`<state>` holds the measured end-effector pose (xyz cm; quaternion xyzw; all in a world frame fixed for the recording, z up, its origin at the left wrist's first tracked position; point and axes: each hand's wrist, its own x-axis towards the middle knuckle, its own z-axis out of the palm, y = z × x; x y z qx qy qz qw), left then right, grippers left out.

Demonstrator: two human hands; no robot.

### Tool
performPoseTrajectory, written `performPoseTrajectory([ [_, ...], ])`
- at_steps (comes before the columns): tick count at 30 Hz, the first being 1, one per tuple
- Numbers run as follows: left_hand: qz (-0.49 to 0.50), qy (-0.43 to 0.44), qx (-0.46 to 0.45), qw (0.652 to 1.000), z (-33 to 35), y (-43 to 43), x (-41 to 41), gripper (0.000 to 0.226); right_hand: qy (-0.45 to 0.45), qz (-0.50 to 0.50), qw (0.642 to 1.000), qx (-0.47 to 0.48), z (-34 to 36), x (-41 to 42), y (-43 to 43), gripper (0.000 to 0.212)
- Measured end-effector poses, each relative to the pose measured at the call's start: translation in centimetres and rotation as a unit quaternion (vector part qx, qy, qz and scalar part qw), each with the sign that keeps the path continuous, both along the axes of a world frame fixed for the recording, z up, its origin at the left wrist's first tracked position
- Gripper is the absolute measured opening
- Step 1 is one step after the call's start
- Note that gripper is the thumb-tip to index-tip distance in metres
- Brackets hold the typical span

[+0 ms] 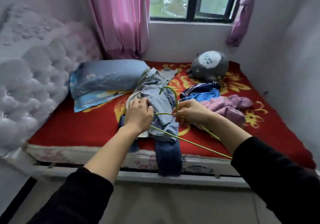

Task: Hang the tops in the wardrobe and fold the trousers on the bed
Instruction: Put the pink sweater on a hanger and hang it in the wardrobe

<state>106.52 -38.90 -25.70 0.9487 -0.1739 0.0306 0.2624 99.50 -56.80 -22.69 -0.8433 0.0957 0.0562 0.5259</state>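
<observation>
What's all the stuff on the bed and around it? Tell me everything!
blanket: one, red with yellow flowers, covering the bed
shirt: one, pale blue-grey, bed's middle
hanger: one, green, over the shirt
trousers: one pair, dark blue, hanging over bed's near edge
jacket: one, blue and navy, right of shirt
crumpled garment: one, lilac, beside jacket
headboard: one, pale tufted, left
pillow: one, blue, near headboard
plush toy: one, grey, below window
pink curtain: one, pink, left of window
purple curtain: one, purple, right of window
left hand: one, grips shirt
right hand: one, pinches hanger

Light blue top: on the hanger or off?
Off. The top lies crumpled on the bed; right hand holds green hanger over it.
</observation>
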Motion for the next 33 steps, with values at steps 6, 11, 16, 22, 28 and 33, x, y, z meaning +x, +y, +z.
performPoseTrajectory([
  [6,-0.079,0.112,0.050,0.989,-6.6,-11.0,6.5,0.040,0.061,-0.113,0.991,0.024,-5.5,2.3,-9.8,0.012],
  [11,-0.142,0.158,0.072,0.974,-9.6,-19.5,9.3,0.038,0.084,-0.202,0.975,0.046,-8.5,3.4,-17.6,0.010],
  [16,-0.160,0.190,0.079,0.966,-12.9,-28.0,12.6,0.038,0.086,-0.271,0.957,0.061,-11.4,6.0,-26.3,0.013],
  [22,-0.109,0.241,0.084,0.961,-18.3,-37.9,18.4,0.039,0.103,-0.286,0.946,0.112,-15.3,12.8,-37.9,0.009],
  [28,0.006,0.353,0.061,0.934,-24.0,-44.4,23.8,0.041,0.115,-0.298,0.942,0.101,-19.1,20.8,-47.8,0.023],
  [33,0.070,0.358,0.067,0.929,-29.2,-47.7,27.8,0.040,0.071,-0.257,0.957,-0.116,-23.9,25.9,-52.1,0.004],
])
